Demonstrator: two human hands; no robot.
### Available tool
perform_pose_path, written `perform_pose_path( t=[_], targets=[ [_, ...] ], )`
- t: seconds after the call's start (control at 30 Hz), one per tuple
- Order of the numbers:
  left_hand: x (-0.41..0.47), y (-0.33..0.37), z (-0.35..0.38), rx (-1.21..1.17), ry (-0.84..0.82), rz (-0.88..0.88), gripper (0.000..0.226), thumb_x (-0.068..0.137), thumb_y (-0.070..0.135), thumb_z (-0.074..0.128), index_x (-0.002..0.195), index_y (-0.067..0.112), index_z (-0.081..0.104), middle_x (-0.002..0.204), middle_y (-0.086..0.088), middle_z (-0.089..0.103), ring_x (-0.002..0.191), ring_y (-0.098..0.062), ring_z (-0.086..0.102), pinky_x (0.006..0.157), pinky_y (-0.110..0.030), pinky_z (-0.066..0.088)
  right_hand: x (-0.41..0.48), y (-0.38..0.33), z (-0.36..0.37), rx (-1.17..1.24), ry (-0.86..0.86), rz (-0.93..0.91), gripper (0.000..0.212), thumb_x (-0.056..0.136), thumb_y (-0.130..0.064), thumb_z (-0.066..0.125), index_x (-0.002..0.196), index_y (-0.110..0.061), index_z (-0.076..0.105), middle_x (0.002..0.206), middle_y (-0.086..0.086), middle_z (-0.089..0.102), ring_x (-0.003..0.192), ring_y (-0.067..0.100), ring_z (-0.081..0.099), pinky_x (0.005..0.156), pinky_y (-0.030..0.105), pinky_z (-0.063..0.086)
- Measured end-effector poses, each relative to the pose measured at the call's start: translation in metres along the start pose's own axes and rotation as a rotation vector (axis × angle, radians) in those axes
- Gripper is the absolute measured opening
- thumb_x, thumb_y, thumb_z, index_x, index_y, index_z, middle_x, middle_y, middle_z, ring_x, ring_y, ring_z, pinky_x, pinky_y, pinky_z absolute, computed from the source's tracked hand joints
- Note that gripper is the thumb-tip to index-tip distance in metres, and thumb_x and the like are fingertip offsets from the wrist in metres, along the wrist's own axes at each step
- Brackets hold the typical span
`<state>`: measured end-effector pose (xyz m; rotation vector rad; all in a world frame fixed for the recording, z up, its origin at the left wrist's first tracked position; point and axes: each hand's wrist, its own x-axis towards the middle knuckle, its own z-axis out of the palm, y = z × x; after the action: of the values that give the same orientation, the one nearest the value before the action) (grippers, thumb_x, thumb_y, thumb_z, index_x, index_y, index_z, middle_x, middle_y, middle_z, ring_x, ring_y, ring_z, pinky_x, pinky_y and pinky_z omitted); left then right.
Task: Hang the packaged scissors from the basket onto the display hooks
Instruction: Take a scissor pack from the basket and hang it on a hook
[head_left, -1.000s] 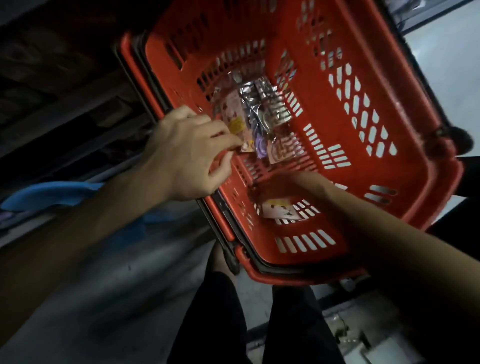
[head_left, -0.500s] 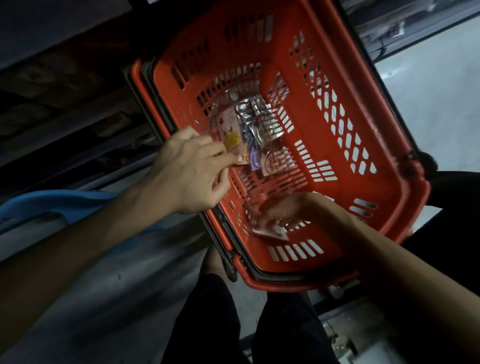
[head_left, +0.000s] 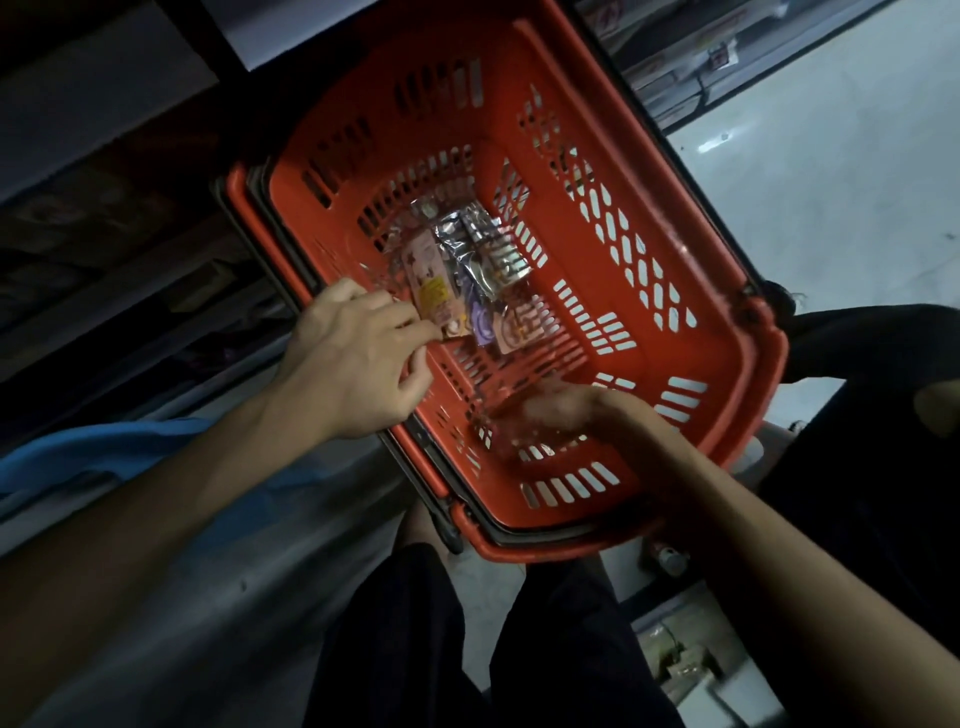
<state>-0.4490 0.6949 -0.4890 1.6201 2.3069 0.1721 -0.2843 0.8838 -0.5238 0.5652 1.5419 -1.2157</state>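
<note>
A red plastic basket (head_left: 691, 291) with slotted walls sits below me. My left hand (head_left: 358, 364) is over its left rim and pinches the lower corner of a stack of clear packaged scissors (head_left: 457, 280) with pink and purple cards. My right hand (head_left: 561, 415) reaches down into the near end of the basket, blurred, with its fingers curled over the floor there. Whether it holds a package is hidden by blur and shadow.
Dark shelving (head_left: 104, 218) runs along the left. A blue sheet (head_left: 93, 452) lies at the lower left. My dark trouser legs (head_left: 415, 649) are below the basket. Pale floor (head_left: 831, 171) shows at the upper right, and a second person's dark clothing (head_left: 883, 467) is at the right.
The view drifted so the basket sits lower and more centred. My right hand closed over the loose package on the basket floor, which no longer shows. My left hand kept its pinch on the stack.
</note>
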Motion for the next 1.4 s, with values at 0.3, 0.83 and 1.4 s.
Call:
perform_pose_path(
  t=[0.3,0.83,1.4],
  targets=[
    [0.002,0.002,0.0,-0.069,0.073,-0.059,0.059,0.093,0.043,0.053,0.149,0.023,0.055,0.126,0.0,0.072,0.102,-0.022,0.069,0.091,-0.04,0.044,-0.029,-0.032,-0.032,0.532,0.495,-0.216,0.03,0.104,0.001,0.052,0.133,0.001,0.06,0.124,0.022,0.068,0.107,0.034,0.07,0.093,0.042,0.06],
    [0.02,0.007,-0.009,-0.501,0.351,-0.383,0.017,0.105,0.027,0.064,0.111,0.011,0.066,0.097,0.001,0.07,0.077,-0.012,0.059,0.059,-0.016,0.034,-0.053,-0.063,-0.053,0.385,0.925,-0.349,0.054,0.103,-0.066,0.038,0.133,-0.029,0.064,0.12,-0.017,0.067,0.111,0.003,0.065,0.098,0.034,0.05],
    [0.022,0.013,0.003,-0.316,0.39,-0.41,0.021,0.1,0.033,0.07,0.118,0.023,0.067,0.088,0.004,0.077,0.071,-0.026,0.072,0.058,-0.041,0.058,0.157,-0.003,-0.05,-0.389,0.935,-0.079,0.081,0.089,-0.032,0.074,0.157,-0.039,0.03,0.124,0.018,0.065,0.098,0.039,0.068,0.07,0.04,0.052]
  ],
)
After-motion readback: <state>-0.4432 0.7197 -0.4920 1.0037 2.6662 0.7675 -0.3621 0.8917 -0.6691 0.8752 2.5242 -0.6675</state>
